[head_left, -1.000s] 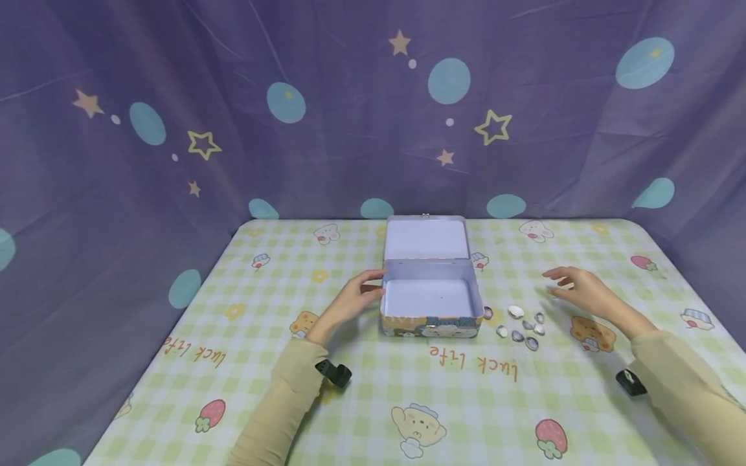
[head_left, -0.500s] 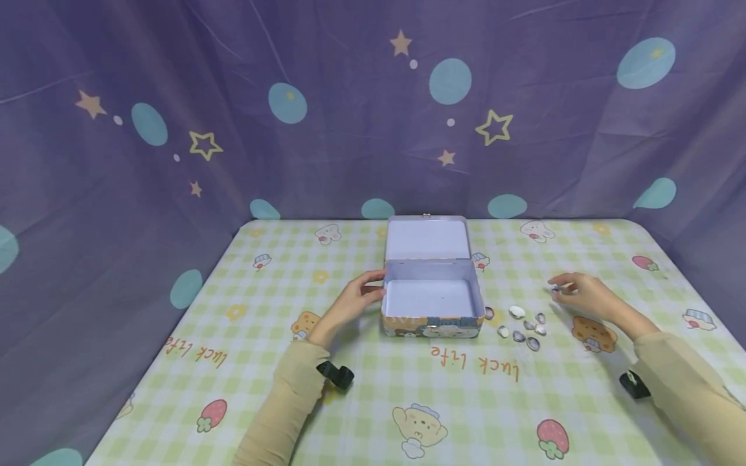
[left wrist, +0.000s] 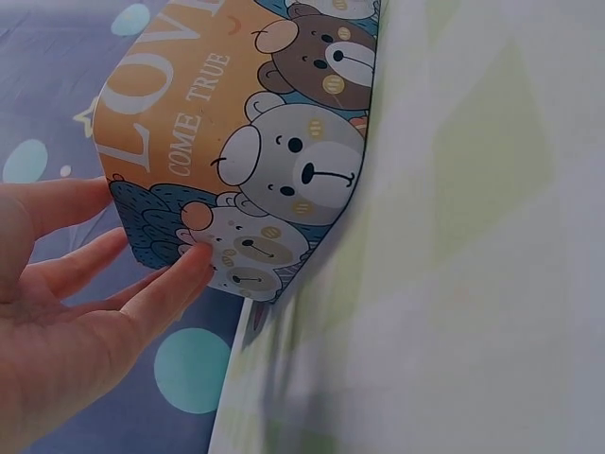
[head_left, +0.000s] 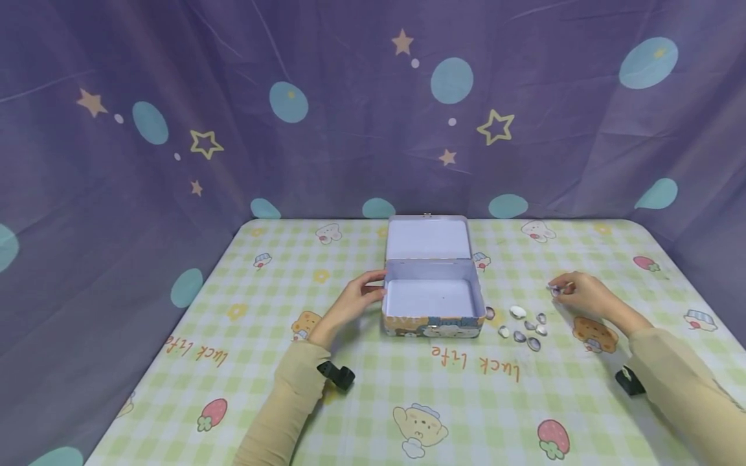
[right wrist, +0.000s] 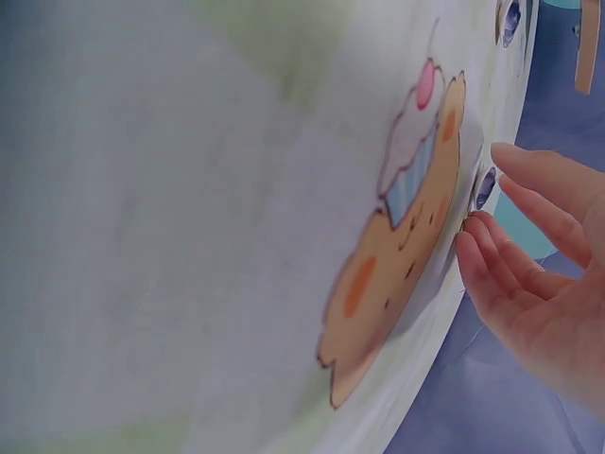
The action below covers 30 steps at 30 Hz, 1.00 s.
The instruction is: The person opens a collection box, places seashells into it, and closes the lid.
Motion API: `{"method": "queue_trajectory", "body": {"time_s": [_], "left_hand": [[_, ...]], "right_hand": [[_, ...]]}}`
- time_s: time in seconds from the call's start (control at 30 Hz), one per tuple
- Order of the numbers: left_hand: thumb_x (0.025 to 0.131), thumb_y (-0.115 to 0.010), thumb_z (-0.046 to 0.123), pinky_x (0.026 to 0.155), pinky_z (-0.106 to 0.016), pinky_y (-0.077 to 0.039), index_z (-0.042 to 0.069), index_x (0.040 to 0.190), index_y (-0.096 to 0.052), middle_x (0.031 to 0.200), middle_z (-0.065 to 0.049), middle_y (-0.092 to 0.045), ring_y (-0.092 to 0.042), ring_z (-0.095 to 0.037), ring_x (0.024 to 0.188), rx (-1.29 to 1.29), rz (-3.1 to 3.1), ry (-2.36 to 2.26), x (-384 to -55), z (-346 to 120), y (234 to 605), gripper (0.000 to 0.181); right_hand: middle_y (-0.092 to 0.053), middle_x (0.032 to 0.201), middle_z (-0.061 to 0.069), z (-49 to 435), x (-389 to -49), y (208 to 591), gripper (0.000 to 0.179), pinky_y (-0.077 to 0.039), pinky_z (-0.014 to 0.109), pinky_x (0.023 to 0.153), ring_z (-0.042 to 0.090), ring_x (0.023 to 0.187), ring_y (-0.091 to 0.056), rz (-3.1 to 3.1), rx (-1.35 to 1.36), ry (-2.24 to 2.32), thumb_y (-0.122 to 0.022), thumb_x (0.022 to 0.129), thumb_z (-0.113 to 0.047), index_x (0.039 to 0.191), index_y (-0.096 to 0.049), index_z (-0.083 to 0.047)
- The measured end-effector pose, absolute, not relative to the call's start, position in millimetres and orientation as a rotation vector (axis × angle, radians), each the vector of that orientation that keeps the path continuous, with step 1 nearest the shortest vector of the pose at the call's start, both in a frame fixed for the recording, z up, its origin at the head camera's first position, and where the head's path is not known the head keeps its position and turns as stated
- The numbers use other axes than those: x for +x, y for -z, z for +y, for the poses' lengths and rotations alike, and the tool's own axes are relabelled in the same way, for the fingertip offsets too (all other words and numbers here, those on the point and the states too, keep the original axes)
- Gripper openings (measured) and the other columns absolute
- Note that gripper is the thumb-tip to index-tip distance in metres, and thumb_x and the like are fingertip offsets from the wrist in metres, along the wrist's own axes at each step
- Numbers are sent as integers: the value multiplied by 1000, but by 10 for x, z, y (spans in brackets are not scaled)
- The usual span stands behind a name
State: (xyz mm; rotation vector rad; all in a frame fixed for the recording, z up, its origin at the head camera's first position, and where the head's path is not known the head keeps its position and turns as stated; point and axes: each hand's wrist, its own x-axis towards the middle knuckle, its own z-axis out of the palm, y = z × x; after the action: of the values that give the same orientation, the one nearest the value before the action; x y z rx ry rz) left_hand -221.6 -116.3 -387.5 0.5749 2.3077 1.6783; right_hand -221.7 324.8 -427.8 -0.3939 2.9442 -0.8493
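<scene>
On checked cloth (head_left: pixel 478 421), open tin (head_left: pixel 432 327), pale inside — left hand (head_left: pixel 351 301) spread against it, right hand (head_left: pixel 590 298) pinching shell (right wrist: pixel 486 188)

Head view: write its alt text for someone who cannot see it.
A person's left hand touches the side of an open, cartoon-printed box while the right hand has a small shell at its fingertips. Other shells lie beside the box on a checkered tablecloth, with a purple star-patterned curtain behind.
</scene>
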Motion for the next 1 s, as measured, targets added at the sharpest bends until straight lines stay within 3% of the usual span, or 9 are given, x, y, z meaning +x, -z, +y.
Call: {"method": "queue_trajectory", "body": {"time_s": [0.17, 0.37, 1.0], "left_hand": [[87, -50, -2, 91, -36, -45, -12, 128, -35, 130, -32, -34, -44, -44, 111, 572, 2292, -1695, -2214, -1156, 3883, 45], [87, -50, -2, 91, -35, -45, -11, 128, -35, 130, -32, -34, -45, -43, 111, 563, 2286, -1702, -2219, -1153, 3894, 46], [87, -50, -1, 92, -37, -44, -12, 128, -35, 130, -31, -35, -45, -42, 111, 570, 2286, -1700, -2216, -1165, 3892, 45]], "right_hand": [[-61, 80, 13, 3263, -2263, 4307, 26, -45, 31, 60, 17, 69, -52, 2961, -392, 819, -65, 75, -7, 97, -63, 7], [-55, 70, 3, 3266, -2290, 4320, 25, -40, 27, 55, 13, 63, -45, 2956, -387, 826, -66, 75, -6, 95, -63, 8], [-52, 66, 2, 3259, -2296, 4320, 21, -36, 24, 51, 11, 58, -39, 2975, -417, 814, -64, 76, -4, 93, -64, 9]]}}
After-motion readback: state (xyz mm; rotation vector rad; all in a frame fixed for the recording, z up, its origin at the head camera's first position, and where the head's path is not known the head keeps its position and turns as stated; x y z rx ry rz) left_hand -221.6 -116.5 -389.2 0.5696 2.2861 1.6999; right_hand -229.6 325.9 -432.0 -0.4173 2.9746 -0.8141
